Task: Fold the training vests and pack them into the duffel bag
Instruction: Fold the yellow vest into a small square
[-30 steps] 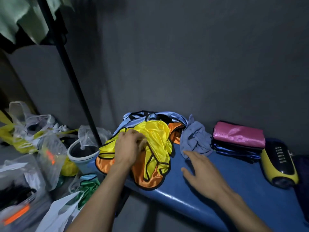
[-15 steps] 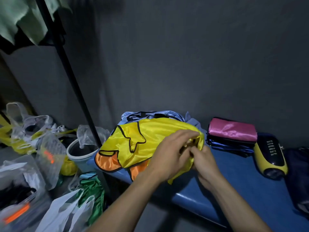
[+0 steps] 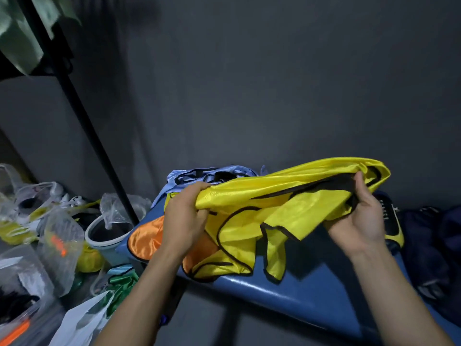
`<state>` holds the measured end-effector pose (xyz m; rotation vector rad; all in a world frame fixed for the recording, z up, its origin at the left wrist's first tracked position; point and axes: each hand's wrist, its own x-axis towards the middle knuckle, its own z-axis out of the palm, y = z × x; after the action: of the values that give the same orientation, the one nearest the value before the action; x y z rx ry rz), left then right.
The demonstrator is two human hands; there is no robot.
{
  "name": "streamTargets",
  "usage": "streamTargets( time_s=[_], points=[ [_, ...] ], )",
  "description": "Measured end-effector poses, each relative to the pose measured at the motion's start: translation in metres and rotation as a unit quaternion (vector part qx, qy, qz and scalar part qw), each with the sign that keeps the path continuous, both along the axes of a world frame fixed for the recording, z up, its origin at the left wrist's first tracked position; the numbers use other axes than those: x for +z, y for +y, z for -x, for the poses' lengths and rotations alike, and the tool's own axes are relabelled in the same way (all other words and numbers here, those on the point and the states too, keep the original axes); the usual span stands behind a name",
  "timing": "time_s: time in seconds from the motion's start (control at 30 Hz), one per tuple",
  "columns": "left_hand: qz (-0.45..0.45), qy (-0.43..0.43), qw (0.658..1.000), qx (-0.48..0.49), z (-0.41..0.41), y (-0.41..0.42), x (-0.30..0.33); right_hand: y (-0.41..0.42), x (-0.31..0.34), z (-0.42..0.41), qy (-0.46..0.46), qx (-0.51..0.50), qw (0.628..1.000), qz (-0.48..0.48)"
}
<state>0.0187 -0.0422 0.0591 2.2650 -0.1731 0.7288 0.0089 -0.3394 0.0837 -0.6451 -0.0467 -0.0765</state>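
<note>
While both hands hold it stretched above the blue tabletop, the yellow vest hangs in a long band with black trim along its edges, its lower folds and straps drooping down toward the tabletop. At the vest's left end, the left hand has its grip clenched on a bunched corner of the fabric, fingers curled over the top edge. At the vest's right end, the right hand is palm-up, its thumb raised against the black-trimmed opening and its fingers curled under the cloth, so that grip is grasping the vest too. Below the vest, an orange vest lies flat on the tabletop, partly covered by the yellow folds. Behind the vest's left end, a light blue vest with black trim sits crumpled against the dark wall. Just beyond the vest's right end, a yellow and black device rests on the tabletop, mostly hidden by the right hand, and farther right lies dark navy fabric; whether that is the duffel bag I cannot tell. Left of the vest, off the tabletop, stand a pale bucket, several clear plastic bags and a slanted black pole.
</note>
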Motion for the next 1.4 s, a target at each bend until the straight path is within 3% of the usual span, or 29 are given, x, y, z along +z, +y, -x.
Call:
streamTargets(
  time_s=[0.1,0.2,0.27,0.3,0.4,0.47,0.57,0.73,0.77,0.8,0.9,0.97,1.03,1.1,1.13,1.2,1.33,1.4],
  points=[
    [0.177,-0.001,0.975,-0.133,0.009,-0.015,0.018,-0.028,0.001,0.001,0.019,-0.007,0.999,0.03],
    [0.329,0.068,0.922,-0.193,0.01,-0.029,0.027,-0.047,-0.005,0.005,-0.036,0.138,0.989,0.045],
    [0.422,0.121,0.875,-0.205,0.008,-0.037,0.026,-0.073,-0.015,-0.005,0.019,0.13,0.985,0.111],
    [0.474,0.152,0.841,-0.21,0.008,-0.04,0.026,-0.08,-0.018,-0.005,0.091,0.046,0.978,0.181],
    [0.573,0.23,0.751,-0.233,0.01,-0.045,0.03,-0.088,-0.03,-0.008,0.135,-0.086,0.928,0.337],
    [0.58,0.246,0.737,-0.246,0.009,-0.047,0.029,-0.089,-0.038,-0.004,0.159,-0.106,0.888,0.419],
    [0.58,0.248,0.733,-0.255,0.006,-0.048,0.026,-0.093,-0.047,0.003,0.165,-0.146,0.786,0.577],
    [0.555,0.223,0.741,-0.306,0.01,-0.052,0.023,-0.104,-0.059,0.004,0.181,-0.214,0.537,0.796],
    [0.544,0.208,0.747,-0.319,0.011,-0.052,0.021,-0.103,-0.058,0.006,0.172,-0.23,0.504,0.815],
    [0.54,0.201,0.748,-0.329,0.013,-0.054,0.022,-0.101,-0.055,0.008,0.146,-0.253,0.493,0.819],
    [0.539,0.199,0.735,-0.36,0.019,-0.057,0.024,-0.086,-0.048,0.013,0.013,-0.27,0.546,0.793],
    [0.537,0.226,0.723,-0.37,0.021,-0.059,0.024,-0.071,-0.037,0.02,-0.014,-0.198,0.638,0.744],
    [0.52,0.259,0.716,-0.388,0.024,-0.063,0.026,-0.05,-0.027,0.031,0.011,-0.034,0.724,0.689],
    [0.5,0.282,0.706,-0.415,0.03,-0.069,0.028,-0.028,-0.022,0.041,0.023,0.101,0.72,0.686],
    [0.495,0.291,0.702,-0.421,0.033,-0.073,0.031,-0.02,-0.022,0.044,0.016,0.128,0.717,0.685],
    [0.492,0.304,0.707,-0.408,0.038,-0.081,0.031,-0.005,-0.021,0.048,-0.004,0.155,0.748,0.646],
    [0.392,0.262,0.794,-0.384,0.043,-0.099,0.021,0.019,-0.021,0.053,0.012,0.178,0.885,0.43],
    [0.2,0.173,0.893,-0.363,0.044,-0.105,0.014,0.021,-0.015,0.054,0.029,0.137,0.939,0.312]
  ],
)
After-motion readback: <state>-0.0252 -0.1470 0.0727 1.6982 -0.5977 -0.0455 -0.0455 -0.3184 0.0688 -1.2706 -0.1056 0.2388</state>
